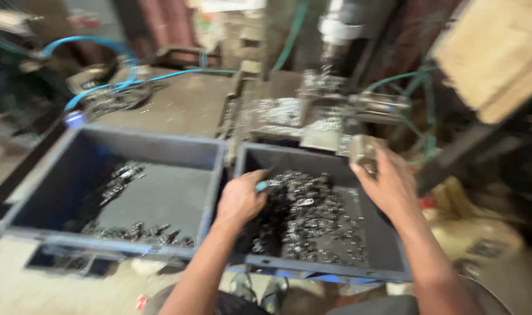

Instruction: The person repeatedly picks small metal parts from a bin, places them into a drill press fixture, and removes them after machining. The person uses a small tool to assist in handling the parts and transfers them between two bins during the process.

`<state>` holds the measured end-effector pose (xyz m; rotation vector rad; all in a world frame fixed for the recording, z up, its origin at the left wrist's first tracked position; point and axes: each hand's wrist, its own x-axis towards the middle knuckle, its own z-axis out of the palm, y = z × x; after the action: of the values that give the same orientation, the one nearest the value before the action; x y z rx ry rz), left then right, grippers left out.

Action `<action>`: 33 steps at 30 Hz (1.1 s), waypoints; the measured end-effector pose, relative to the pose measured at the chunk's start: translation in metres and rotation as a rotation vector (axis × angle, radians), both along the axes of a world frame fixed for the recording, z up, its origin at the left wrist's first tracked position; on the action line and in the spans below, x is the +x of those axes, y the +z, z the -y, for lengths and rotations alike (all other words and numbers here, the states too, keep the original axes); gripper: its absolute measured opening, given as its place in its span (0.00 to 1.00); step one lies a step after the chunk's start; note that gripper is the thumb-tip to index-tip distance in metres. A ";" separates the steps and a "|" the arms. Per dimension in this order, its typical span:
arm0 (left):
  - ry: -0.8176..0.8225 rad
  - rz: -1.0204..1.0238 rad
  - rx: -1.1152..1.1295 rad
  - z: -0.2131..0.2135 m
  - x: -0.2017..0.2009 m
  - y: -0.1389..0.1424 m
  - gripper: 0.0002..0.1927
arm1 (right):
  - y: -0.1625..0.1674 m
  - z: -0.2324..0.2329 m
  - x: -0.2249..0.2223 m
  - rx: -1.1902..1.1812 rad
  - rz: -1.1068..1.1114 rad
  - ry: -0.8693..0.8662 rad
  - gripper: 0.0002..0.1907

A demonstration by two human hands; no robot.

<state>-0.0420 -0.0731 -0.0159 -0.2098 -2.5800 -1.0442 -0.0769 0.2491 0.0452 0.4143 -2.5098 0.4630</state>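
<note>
Both forearms enter from the bottom edge, at about 6 o'clock, and reach up into the frame. The left hand [241, 200] sits knuckles-up, fingers curled in around a small tool with a light blue handle [262, 186] whose dark tip pokes toward 1 o'clock; the hand hangs over the left part of the right-hand grey plastic bin [330, 269]. That bin holds a heap of small shiny dark metal parts [309, 219], spread from its centre toward 5 o'clock. The right hand [388, 185] is raised higher, at 2 o'clock of the heap, palm turned inward, fingers wrapped around a small blocky metal piece [365, 153] at the bin's far right corner.

At 9 o'clock of the left hand stands a second grey bin [117, 247], with fewer of the same parts [134, 231] along its near wall and a few more further in.

Beyond both bins, toward 12 o'clock, a wet, oily machine bed [289, 114] sits under a vertical spindle [339, 29]. A blue hose [126, 81] curls at 10 o'clock. The view is motion-blurred.
</note>
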 end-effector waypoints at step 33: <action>0.163 1.045 -0.776 0.293 0.009 -0.118 0.16 | -0.085 0.036 0.099 -0.299 0.241 0.054 0.22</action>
<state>-0.0329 -0.3662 -0.1343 0.4985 -3.7231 0.0538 0.0225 0.2128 -0.0394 0.3259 -2.6027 0.9444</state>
